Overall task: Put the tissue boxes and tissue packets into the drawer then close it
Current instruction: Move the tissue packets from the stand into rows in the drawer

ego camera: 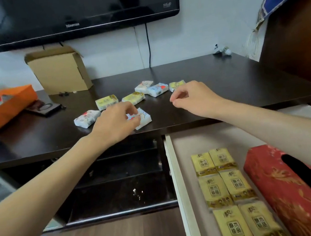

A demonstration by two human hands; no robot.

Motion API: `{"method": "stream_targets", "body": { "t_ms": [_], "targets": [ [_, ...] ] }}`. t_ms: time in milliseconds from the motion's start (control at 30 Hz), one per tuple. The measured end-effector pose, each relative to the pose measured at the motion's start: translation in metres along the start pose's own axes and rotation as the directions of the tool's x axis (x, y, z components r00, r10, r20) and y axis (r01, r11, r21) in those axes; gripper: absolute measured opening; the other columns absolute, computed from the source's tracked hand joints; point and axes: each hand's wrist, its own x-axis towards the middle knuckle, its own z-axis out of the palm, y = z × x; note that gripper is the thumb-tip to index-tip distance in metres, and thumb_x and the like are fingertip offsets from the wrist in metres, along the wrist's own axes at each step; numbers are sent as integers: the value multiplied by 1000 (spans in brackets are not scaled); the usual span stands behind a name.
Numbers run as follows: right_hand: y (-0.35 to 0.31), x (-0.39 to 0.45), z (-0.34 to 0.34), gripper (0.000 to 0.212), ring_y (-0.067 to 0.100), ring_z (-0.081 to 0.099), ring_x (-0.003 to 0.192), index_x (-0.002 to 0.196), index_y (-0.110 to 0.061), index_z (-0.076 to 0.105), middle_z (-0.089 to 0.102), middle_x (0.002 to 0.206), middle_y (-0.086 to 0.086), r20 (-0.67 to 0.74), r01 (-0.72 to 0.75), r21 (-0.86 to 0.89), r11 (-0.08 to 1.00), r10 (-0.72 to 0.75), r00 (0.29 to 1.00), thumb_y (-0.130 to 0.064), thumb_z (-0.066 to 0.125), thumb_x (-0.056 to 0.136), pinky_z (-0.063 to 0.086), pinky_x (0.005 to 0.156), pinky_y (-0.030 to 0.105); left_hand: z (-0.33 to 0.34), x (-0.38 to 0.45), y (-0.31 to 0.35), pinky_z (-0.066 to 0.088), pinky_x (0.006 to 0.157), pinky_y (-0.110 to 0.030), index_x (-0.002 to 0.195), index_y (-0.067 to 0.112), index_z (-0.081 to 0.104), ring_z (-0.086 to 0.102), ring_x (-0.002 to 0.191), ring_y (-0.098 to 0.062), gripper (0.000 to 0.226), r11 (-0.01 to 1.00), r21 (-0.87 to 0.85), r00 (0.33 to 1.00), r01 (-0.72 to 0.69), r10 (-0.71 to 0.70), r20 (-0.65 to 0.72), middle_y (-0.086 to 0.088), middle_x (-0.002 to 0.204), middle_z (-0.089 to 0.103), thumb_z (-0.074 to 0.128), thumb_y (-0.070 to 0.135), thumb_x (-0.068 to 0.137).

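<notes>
Several small tissue packets lie on the dark desk [225, 80]. My left hand [115, 123] pinches a white packet [144, 117] near the desk's front edge. Another white packet [86, 118] lies to its left, with yellow packets [107, 101] [134, 98] behind. My right hand [194, 98] hovers with loosely curled fingers, holding nothing, just in front of a yellow packet [176, 85] and beside a blue-white one [157, 89]. The open drawer [178, 174] at lower right holds several gold packets [226, 188] and a red tissue box [292, 188].
A cardboard box [60, 71] stands at the back of the desk under a wall television [68, 12]. An orange box [3, 107] and a dark flat object [44, 109] sit at the left. Dark open shelves [118, 173] lie below the desk.
</notes>
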Motion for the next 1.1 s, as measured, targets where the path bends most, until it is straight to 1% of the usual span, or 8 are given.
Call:
{"method": "stream_targets", "body": {
  "t_ms": [133, 300, 433, 533, 633, 767, 967, 1100],
  "targets": [
    [-2, 50, 15, 14, 19, 66, 109, 97, -25, 79, 75, 111, -5, -28, -61, -38, 997, 60, 998, -20, 67, 91, 52, 97, 37, -1, 42, -24, 51, 76, -34, 99, 21, 68, 63, 92, -17, 16, 998, -36, 998, 49, -50, -25, 4, 98, 69, 61, 30, 88],
    [8, 108, 39, 25, 24, 61, 120, 116, -23, 72, 69, 132, 2, -29, -97, -196, 976, 94, 995, -27, 67, 92, 51, 98, 41, 11, 99, -51, 54, 81, -36, 106, 17, 66, 61, 94, -19, 19, 993, -65, 995, 100, -98, 30, -3, 106, 68, 59, 28, 93],
    [16, 146, 57, 49, 27, 50, 129, 132, -22, 62, 60, 137, 5, -33, -88, -401, 912, 81, 996, -45, 70, 89, 49, 101, 50, 23, 145, -66, 52, 84, -34, 117, 15, 62, 60, 101, -20, 27, 999, -15, 997, 35, -34, 72, -4, 114, 66, 62, 26, 92],
    [24, 167, 65, 74, 29, 48, 131, 140, -20, 51, 60, 138, 5, -36, -106, -526, 844, 103, 994, -67, 67, 84, 47, 101, 49, 30, 178, -66, 52, 89, -35, 123, 15, 60, 60, 108, -22, 36, 1000, 14, 994, -13, 12, 111, -5, 122, 64, 64, 26, 90],
    [29, 178, 69, 83, 31, 50, 129, 141, -19, 48, 63, 136, 7, -20, -102, -568, 816, 110, 994, -73, 65, 80, 42, 105, 48, 36, 203, -61, 50, 93, -37, 125, 15, 59, 58, 111, -23, 38, 998, 26, 992, -56, 52, 119, -5, 127, 62, 64, 25, 89],
    [34, 179, 61, 75, 28, 56, 121, 137, -22, 50, 66, 130, 4, 11, -63, -515, 855, 80, 997, -65, 71, 79, 46, 96, 44, 42, 224, -55, 47, 98, -39, 131, 15, 55, 54, 118, -25, 46, 991, 75, 981, -110, 96, 171, -7, 132, 58, 62, 15, 85],
    [57, 152, 6, 79, 16, 63, 105, 140, -29, 47, 63, 126, -7, -52, -44, -188, 981, 35, 998, -48, 81, 72, 50, 79, 30, 42, 252, -42, 34, 113, -38, 150, 17, 38, 37, 140, -27, 75, 967, 155, 906, -202, 124, 405, -7, 154, 38, 63, -6, 83],
    [78, 128, -21, 84, 9, 65, 103, 138, -35, 45, 63, 121, -11, 7, -100, -123, 987, 102, 995, -54, 76, 62, 53, 93, 35, 50, 267, -23, 38, 109, -42, 156, 23, 26, 33, 143, -31, 90, 946, 269, 844, -183, 11, 536, -5, 160, 28, 73, 2, 82]
  ]
}}
